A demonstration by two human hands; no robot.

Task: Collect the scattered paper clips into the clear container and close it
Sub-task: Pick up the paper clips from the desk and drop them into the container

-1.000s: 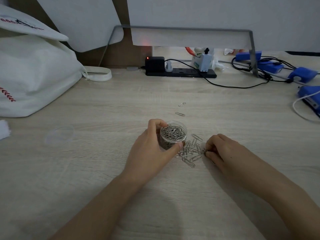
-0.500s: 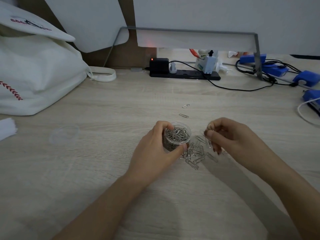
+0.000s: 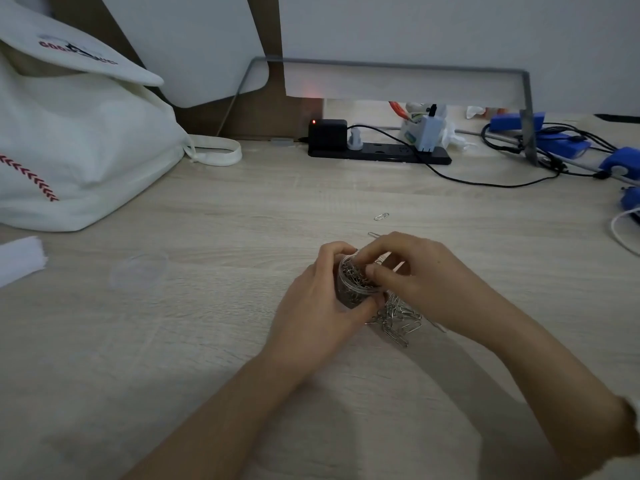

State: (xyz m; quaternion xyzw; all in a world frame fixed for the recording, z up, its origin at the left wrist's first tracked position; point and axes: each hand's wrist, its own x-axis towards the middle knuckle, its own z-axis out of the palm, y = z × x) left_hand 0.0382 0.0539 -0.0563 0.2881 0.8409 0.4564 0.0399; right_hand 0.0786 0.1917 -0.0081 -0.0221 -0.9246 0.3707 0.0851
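A small clear round container, nearly full of silver paper clips, stands on the wooden desk. My left hand wraps around its near side. My right hand hovers over its open mouth with the fingertips pinched together at the rim; whether clips are between them is hidden. A loose heap of paper clips lies just right of the container, under my right hand. One single clip lies farther back, and another peeks out behind my right fingers. The clear lid lies flat to the left.
A white cloth bag fills the back left. A black power strip with plugs and a cable runs along the back. Blue devices and cords crowd the back right. A white folded strip sits at the left edge.
My right hand rose from the heap on the desk and moved left over the container's mouth. My left hand has kept its hold on the container.
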